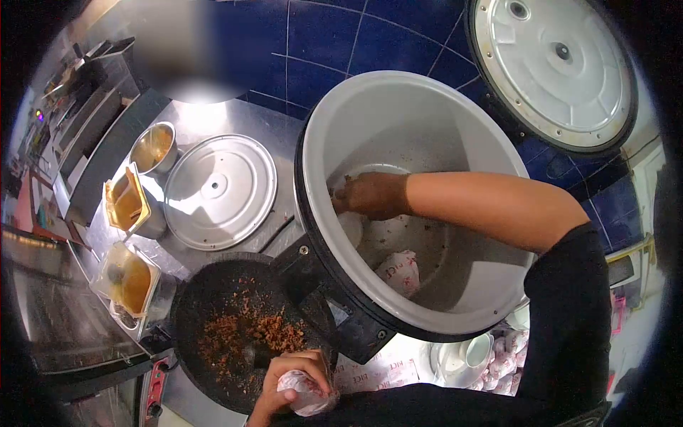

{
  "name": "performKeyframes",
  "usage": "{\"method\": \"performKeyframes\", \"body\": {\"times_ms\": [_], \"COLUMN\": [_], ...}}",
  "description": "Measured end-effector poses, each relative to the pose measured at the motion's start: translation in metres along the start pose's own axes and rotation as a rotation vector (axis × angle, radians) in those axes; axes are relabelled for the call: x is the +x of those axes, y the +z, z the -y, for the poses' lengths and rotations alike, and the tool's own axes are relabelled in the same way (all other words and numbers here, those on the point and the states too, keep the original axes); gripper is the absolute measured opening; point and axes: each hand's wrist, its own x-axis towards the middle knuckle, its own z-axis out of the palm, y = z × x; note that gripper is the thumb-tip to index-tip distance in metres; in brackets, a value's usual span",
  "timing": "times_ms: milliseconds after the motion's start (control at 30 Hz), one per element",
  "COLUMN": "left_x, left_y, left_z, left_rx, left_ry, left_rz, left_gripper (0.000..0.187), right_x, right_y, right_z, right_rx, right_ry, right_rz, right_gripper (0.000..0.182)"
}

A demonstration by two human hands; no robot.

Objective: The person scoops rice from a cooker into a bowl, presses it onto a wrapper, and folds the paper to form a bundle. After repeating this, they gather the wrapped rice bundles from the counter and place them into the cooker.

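Note:
My left hand (302, 381) is at the bottom, its fingers wrapped around a rice packet (313, 404) in white paper with red print. My right hand (373, 196) reaches deep into a large round rice warmer (420, 89) with a pale inner wall. Its fingers are curled down near the left side of the floor, and what they hold, if anything, is hidden. Just below them is a whitish shape I cannot make out. Another wrapped packet (400, 274) lies on the warmer's floor, among a few scattered crumbs.
A dark wok (196, 285) with brown fried bits sits left of the warmer. Beyond it are a flat metal lid (245, 188), a round steel bowl (165, 158) and sauce pans (146, 285). The warmer's hinged lid (562, 85) stands raised. Several wrapped packets (505, 359) lie lower right, near white bowls (477, 350).

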Motion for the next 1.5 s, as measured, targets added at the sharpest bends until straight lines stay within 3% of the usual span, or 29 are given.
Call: {"method": "performKeyframes", "body": {"times_ms": [67,200,267,300,333,400,467,567,600,667,700,800,867,933,1000,1033,1067,1100,1133,1167,1200,1267,1300,1367,1433,1500], "left_x": [-0.004,0.001,0.003,0.003,0.001,0.003,0.007,0.032,0.053,0.104,0.126,0.194,0.233,0.273,0.294,0.299,0.301,0.305,0.31,0.315,0.315,0.304,0.301,0.295,0.291,0.286], "left_y": [0.0,0.017,0.016,0.018,0.012,0.009,0.009,0.032,0.056,0.086,0.114,0.14,0.146,0.115,0.079,0.064,0.054,0.039,0.022,0.018,0.032,0.072,0.077,0.082,0.084,0.092], "left_z": [-0.001,-0.017,-0.037,-0.047,-0.051,-0.067,-0.092,-0.138,-0.154,-0.166,-0.17,-0.151,-0.129,-0.101,-0.068,-0.051,-0.037,-0.025,-0.015,-0.009,-0.01,-0.016,-0.013,-0.01,-0.015,-0.019], "left_rx": [0.042,-0.357,-0.442,-0.507,-0.183,0.041,0.092,0.216,0.323,0.414,0.701,1.165,1.59,1.832,2.084,2.106,2.126,2.145,1.965,1.77,1.778,1.91,1.914,2.059,2.037,2.008], "left_ry": [0.008,0.217,0.318,0.404,0.503,0.674,0.653,0.625,0.503,0.342,0.279,0.134,-0.165,-0.447,-0.754,-0.817,-0.881,-0.883,-0.918,-0.955,-0.966,-0.929,-0.935,-0.88,-0.888,-0.901], "left_rz": [-0.05,-0.596,-0.799,-0.859,-0.877,-0.987,-0.855,-0.547,-0.541,-0.196,-0.147,0.121,0.205,0.478,0.678,0.808,0.941,0.964,1.137,1.294,1.311,1.167,1.162,1.147,1.154,1.172], "left_gripper": [0.066,0.075,0.075,0.074,0.069,0.064,0.065,0.074,0.077,0.068,0.065,0.049,0.043,0.053,0.062,0.069,0.076,0.076,0.074,0.072,0.072,0.054,0.054,0.046,0.049,0.053], "right_x": [0.0,-0.018,-0.045,-0.065,-0.089,-0.148,-0.207,-0.293,-0.318,-0.363,-0.389,-0.442,-0.453,-0.455,-0.458,-0.457,-0.461,-0.461,-0.461,-0.459,-0.461,-0.472,-0.479,-0.491,-0.503,-0.512], "right_y": [0.011,-0.023,-0.082,-0.101,-0.117,-0.146,-0.169,-0.145,-0.131,-0.103,-0.075,0.018,0.071,0.126,0.181,0.218,0.245,0.266,0.282,0.271,0.275,0.283,0.286,0.303,0.306,0.302], "right_z": [-0.001,0.022,0.045,0.05,0.053,0.07,0.126,0.19,0.212,0.256,0.273,0.319,0.348,0.37,0.39,0.397,0.397,0.399,0.404,0.402,0.397,0.379,0.369,0.343,0.314,0.285], "right_rx": [-0.289,-0.46,-0.115,-0.097,-0.081,-0.113,0.393,0.602,0.634,0.8,0.838,0.93,1.032,0.935,0.917,0.942,0.956,0.67,0.393,0.407,0.425,0.505,0.464,0.444,0.427,0.327], "right_ry": [0.008,0.073,0.541,0.575,0.61,0.495,0.867,1.052,1.104,1.298,1.362,1.507,1.647,1.849,1.822,1.873,1.885,1.907,1.908,1.955,1.97,2.014,1.946,1.914,1.885,1.952], "right_rz": [0.142,0.13,0.151,0.027,-0.097,-0.244,-0.365,-0.698,-0.796,-0.928,-1.026,-1.294,-1.352,-1.318,-1.346,-1.412,-1.426,-1.325,-1.207,-1.189,-1.193,-1.15,-1.106,-1.088,-1.069,-0.887], "right_gripper": [0.035,0.022,0.014,0.014,0.015,0.02,0.024,0.033,0.032,0.027,0.026,0.029,0.035,0.039,0.04,0.041,0.041,0.039,0.036,0.035,0.035,0.038,0.047,0.046,0.044,0.042]}}
